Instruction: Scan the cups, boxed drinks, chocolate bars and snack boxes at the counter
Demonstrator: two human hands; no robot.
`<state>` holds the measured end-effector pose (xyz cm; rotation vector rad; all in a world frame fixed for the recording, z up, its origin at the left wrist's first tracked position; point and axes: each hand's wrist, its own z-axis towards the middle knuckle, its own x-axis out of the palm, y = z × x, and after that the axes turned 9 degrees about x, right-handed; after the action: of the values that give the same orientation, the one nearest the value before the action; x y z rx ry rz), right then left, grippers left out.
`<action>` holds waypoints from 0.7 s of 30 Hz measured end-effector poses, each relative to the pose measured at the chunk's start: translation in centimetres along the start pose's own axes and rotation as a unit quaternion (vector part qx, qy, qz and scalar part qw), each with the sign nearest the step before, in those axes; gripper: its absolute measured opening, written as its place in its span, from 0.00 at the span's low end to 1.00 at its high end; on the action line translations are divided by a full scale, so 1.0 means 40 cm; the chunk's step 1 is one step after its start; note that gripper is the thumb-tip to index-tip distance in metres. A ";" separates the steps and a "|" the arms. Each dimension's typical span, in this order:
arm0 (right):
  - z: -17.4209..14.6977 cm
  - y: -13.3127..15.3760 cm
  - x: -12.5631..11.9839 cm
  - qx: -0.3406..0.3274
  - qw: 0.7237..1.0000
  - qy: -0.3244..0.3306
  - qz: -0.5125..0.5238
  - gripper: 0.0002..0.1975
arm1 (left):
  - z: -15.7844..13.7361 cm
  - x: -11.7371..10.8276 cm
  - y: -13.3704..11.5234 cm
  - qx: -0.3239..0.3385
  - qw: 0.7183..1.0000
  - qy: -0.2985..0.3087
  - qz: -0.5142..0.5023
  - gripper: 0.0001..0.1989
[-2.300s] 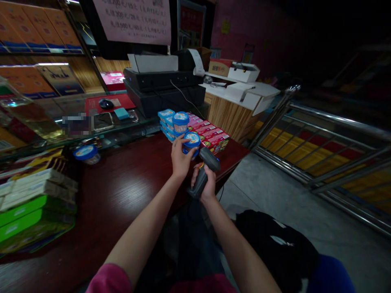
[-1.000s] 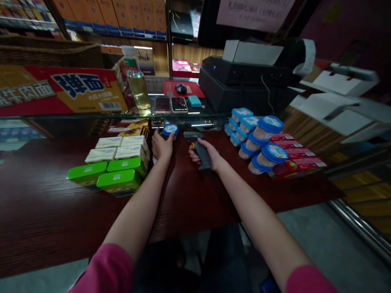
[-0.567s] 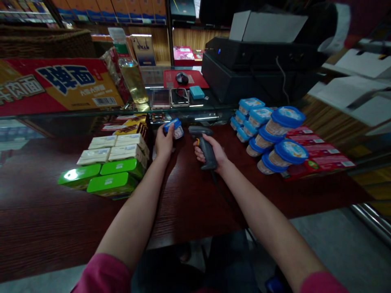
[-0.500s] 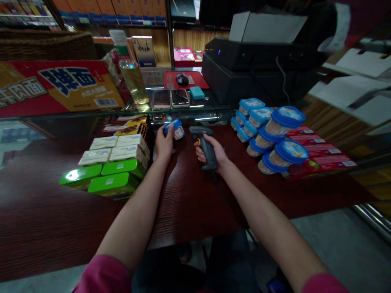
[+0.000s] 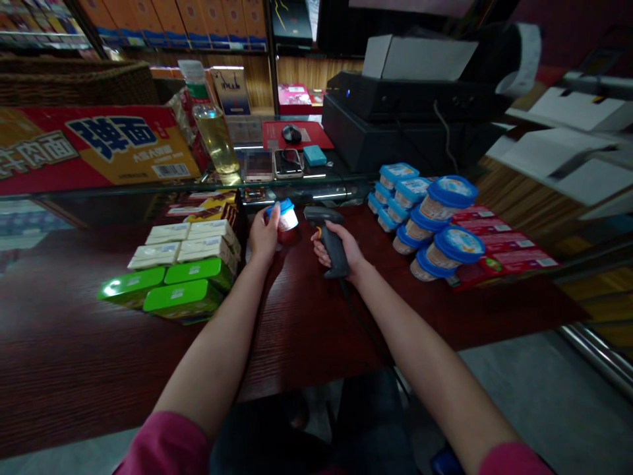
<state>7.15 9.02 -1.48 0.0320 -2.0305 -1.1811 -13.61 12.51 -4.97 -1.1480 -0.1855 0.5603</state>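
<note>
In my left hand [image 5: 264, 234] is a small tub [image 5: 287, 216] with a blue lid, its side turned to the right and brightly lit. My right hand [image 5: 341, 249] is wrapped round the handle of a dark grey barcode scanner [image 5: 330, 241], with a finger at its yellow trigger. The scanner's head points left at the tub, a short gap between them. A cable runs from the handle's base toward me. To the right stand stacked blue-lidded round tubs [image 5: 438, 224] and smaller light-blue-lidded boxes [image 5: 403, 191].
Left of my hands lie green boxes [image 5: 185, 295], cream packs [image 5: 202, 249] and brown-yellow packs [image 5: 215, 210]. Red packs [image 5: 509, 244] lie right of the tubs. Behind, on a glass counter, stand a bottle [image 5: 215, 132], a phone [image 5: 288, 163] and a mouse [image 5: 291, 134].
Light from the scanner now falls on the tub, which was unlit before. The tub sits more upright in my left hand. The view has shifted slightly.
</note>
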 end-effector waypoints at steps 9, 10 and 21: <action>-0.068 -0.023 0.001 -0.015 0.998 -0.064 0.014 0.22 | -0.022 -0.004 -0.030 0.044 0.997 -0.007 -0.064 0.24; -0.091 -0.033 0.002 -0.024 0.996 -0.083 0.006 0.22 | -0.032 -0.001 -0.042 0.054 0.996 0.000 -0.076 0.25; -0.461 -0.164 -0.039 -0.329 0.904 -0.269 0.040 0.20 | -0.232 0.158 -0.350 0.179 0.945 0.179 -0.207 0.30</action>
<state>17.60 -7.60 -2.32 -0.7786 -1.9244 -1.9161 0.18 4.16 2.90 -0.8051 -0.0051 0.0025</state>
